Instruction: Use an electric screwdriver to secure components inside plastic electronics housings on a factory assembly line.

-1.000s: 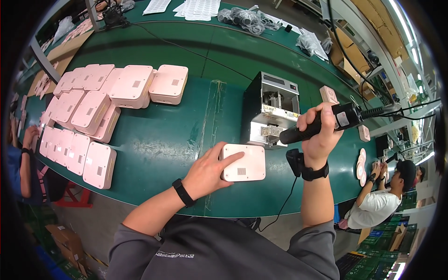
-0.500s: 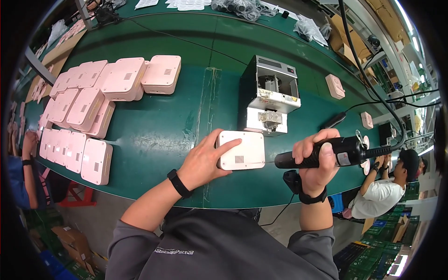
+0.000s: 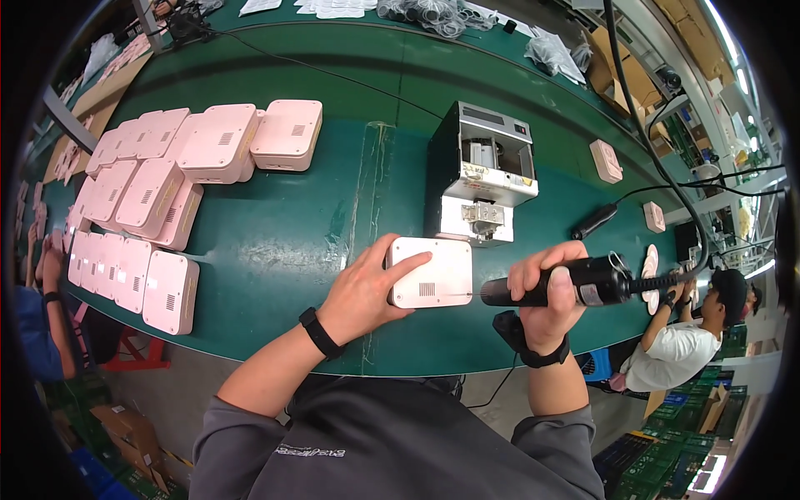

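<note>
A pale pink, square plastic casing [image 3: 446, 275] with a small vent grille and corner screw holes lies on the green bench. My left hand [image 3: 354, 279] grips its left side, index finger across the top and thumb along the near edge. In my right hand [image 3: 546, 292] is a black corded electric screwdriver [image 3: 596, 282], held nearly level and aimed left. Its thin bit reaches over the casing's near right part; whether the tip sits in a screw hole I cannot tell. Just beyond the casing stands a screw feeder [image 3: 475, 179] with an open front.
Several pink casings [image 3: 171, 292] stand in rows and stacks at the left. A black corded tool [image 3: 595, 221] and pink parts [image 3: 607, 161] lie at the right. The screwdriver's cable [image 3: 704, 242] loops overhead. Co-workers sit on both sides; one wears a white shirt [image 3: 675, 350].
My right hand has shifted left and slightly nearer with the screwdriver, bringing its bit farther over the casing. My left hand keeps its hold.
</note>
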Motion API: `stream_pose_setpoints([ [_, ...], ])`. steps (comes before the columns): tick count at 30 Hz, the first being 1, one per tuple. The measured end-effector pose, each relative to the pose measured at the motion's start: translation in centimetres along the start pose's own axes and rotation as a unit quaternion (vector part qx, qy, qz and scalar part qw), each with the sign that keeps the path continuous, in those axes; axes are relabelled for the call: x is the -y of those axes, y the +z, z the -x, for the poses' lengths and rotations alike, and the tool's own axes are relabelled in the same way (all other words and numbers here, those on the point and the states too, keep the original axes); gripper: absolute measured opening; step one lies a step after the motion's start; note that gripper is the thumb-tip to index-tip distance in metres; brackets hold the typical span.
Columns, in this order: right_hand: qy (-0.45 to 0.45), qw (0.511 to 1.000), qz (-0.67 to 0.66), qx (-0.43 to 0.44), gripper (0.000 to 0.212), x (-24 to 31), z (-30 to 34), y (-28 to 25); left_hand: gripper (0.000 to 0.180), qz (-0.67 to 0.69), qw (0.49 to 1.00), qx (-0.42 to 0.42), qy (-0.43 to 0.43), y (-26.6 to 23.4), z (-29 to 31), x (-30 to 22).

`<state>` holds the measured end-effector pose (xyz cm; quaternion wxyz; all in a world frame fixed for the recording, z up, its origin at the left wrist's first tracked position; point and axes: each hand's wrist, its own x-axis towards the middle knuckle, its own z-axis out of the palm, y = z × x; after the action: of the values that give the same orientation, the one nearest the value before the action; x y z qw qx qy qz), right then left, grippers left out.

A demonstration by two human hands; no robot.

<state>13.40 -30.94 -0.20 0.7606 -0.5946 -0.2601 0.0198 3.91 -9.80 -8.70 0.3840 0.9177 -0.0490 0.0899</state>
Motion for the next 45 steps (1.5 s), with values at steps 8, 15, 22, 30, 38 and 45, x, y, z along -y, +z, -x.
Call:
stream_pose_setpoints([
  [8,-0.087,0.995,0.002,-0.056,0.023,1.6,-5.6,0.4,0.083,0.001,0.999,0.019,-0.026,-0.1,0.2,-0.2],
  [15,-0.068,0.995,0.044,-0.057,0.022,0.3,-7.8,0.7,0.083,0.006,1.000,0.015,-0.024,0.1,0.3,0.1],
  [22,-0.005,0.999,-0.052,-0.004,0.027,2.1,-2.4,2.1,0.086,0.000,1.000,0.005,0.005,0.0,0.3,0.4],
  [30,0.001,0.997,-0.025,0.077,0.038,3.0,0.8,3.7,0.086,0.007,1.000,0.001,0.001,0.1,0.4,0.4],
  [38,0.017,0.996,-0.007,0.090,0.042,1.4,2.1,4.3,0.084,-0.001,1.000,-0.019,0.018,0.4,0.3,0.6],
  [45,0.025,0.996,-0.002,0.091,0.044,1.1,2.3,4.1,0.082,-0.003,1.000,-0.014,0.019,0.3,0.4,0.6],
])
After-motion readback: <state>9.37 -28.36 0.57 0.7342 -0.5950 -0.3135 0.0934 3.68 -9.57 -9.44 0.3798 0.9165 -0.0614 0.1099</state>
